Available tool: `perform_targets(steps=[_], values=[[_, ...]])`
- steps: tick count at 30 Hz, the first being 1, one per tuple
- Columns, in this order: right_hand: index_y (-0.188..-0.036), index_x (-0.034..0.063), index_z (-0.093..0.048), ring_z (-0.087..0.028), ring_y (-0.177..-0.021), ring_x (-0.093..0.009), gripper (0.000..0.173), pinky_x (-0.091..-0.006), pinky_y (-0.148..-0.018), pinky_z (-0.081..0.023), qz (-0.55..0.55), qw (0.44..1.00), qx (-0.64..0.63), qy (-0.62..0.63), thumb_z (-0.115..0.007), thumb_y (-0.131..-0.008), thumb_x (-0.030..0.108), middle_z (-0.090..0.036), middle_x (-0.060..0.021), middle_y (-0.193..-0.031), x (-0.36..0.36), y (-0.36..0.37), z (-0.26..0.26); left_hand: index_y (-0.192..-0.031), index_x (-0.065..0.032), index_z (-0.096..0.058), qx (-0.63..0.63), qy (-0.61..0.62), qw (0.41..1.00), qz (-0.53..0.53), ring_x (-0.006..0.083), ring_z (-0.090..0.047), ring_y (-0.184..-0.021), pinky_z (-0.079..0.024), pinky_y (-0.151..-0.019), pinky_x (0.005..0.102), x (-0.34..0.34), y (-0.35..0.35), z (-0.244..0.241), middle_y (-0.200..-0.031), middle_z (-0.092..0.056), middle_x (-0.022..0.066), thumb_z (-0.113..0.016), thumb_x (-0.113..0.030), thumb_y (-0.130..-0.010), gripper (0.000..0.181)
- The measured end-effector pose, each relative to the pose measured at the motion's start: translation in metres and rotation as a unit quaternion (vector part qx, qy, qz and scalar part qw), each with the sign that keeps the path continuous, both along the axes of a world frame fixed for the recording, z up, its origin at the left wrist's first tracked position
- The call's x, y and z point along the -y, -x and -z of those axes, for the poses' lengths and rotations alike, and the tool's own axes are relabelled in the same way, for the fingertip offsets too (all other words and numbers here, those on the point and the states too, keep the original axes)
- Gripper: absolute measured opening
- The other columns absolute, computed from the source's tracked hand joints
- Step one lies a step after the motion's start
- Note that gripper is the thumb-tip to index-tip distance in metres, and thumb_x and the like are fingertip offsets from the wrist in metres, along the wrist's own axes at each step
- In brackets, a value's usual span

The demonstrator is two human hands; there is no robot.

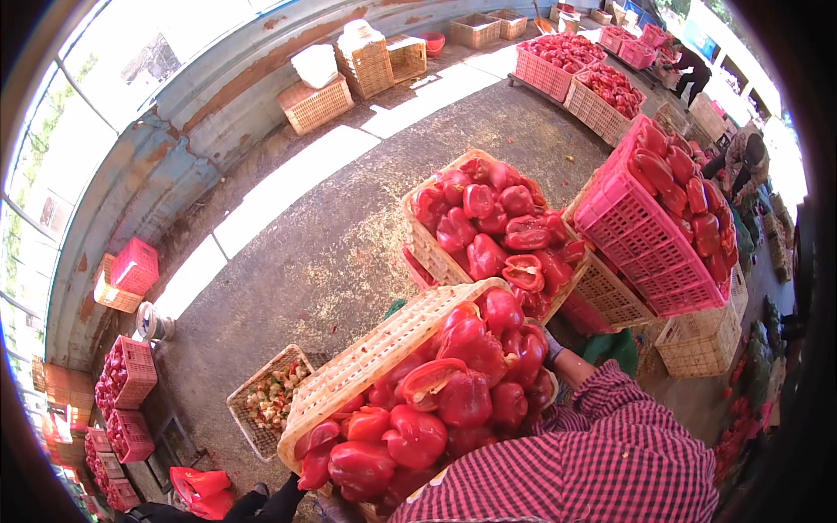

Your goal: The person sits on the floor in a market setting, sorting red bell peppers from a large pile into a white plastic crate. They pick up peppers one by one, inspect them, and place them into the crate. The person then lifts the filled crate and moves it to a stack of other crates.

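Observation:
A cream plastic crate (386,346) heaped with red bell peppers (418,435) is tilted close in front of my body. My right hand (553,345), in a greyish glove, grips its right end; peppers and the rim hide most of the fingers. At the near left end, part of my gloved left hand (337,507) shows low against the crate, its fingers hidden. Just beyond, another cream crate (435,245) full of peppers sits on a stack, close to the held crate's far corner. Some peppers are cut open, with pale insides showing.
To the right, a pink crate (644,252) of peppers tops another stack. A crate of pepper cores (271,399) stands on the concrete floor at left. A dark-trousered leg (265,503) and a red bag (203,491) are lower left. Two people (692,72) work at upper right.

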State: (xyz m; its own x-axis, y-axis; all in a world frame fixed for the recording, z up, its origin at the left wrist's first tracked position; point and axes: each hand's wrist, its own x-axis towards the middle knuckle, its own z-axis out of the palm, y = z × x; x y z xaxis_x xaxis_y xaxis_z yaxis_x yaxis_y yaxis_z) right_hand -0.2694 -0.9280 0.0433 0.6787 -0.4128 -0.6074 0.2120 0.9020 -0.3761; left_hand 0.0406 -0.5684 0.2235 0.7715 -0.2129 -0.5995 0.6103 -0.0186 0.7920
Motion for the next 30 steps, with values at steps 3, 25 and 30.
perform_targets(steps=[3, 25, 30], values=[[-0.117, 0.0074, -0.062, -0.066, -0.098, -0.023, 0.025, -0.0360, -0.087, -0.057, 0.002, 1.000, 0.001, 0.017, -0.058, -0.093, 0.014, -0.066, -0.0106, -0.110, 0.002, -0.007, -0.002, -0.136, -0.0096, -0.048, -0.006, 0.004, 1.000, 0.007, 0.0237, -0.057, -0.113, -0.045, -0.101, 0.0371, 0.011, -0.020, 0.009, -0.129, -0.057, 0.0067, -0.041, -0.039, -0.103, 0.045], [-0.127, 0.0055, -0.056, -0.059, -0.113, -0.021, 0.032, -0.0360, -0.101, -0.048, 0.087, 0.987, -0.049, 0.126, -0.051, -0.096, 0.012, -0.061, -0.0089, -0.126, -0.079, -0.015, -0.035, -0.135, -0.0100, -0.048, 0.019, 0.005, 0.995, 0.097, 0.0235, -0.057, -0.113, -0.045, -0.101, 0.0368, 0.009, -0.132, 0.059, -0.128, -0.057, 0.0068, -0.042, -0.038, -0.103, 0.044], [-0.123, 0.0059, -0.059, -0.062, -0.108, -0.021, 0.030, -0.0372, -0.097, -0.051, 0.094, 0.985, -0.022, 0.140, -0.053, -0.096, 0.019, -0.064, -0.0101, -0.119, -0.087, -0.012, -0.074, -0.135, -0.0100, -0.049, 0.032, 0.005, 0.989, 0.142, 0.0234, -0.057, -0.113, -0.045, -0.101, 0.0367, 0.005, -0.127, 0.011, -0.128, -0.058, 0.0068, -0.043, -0.038, -0.103, 0.043]])
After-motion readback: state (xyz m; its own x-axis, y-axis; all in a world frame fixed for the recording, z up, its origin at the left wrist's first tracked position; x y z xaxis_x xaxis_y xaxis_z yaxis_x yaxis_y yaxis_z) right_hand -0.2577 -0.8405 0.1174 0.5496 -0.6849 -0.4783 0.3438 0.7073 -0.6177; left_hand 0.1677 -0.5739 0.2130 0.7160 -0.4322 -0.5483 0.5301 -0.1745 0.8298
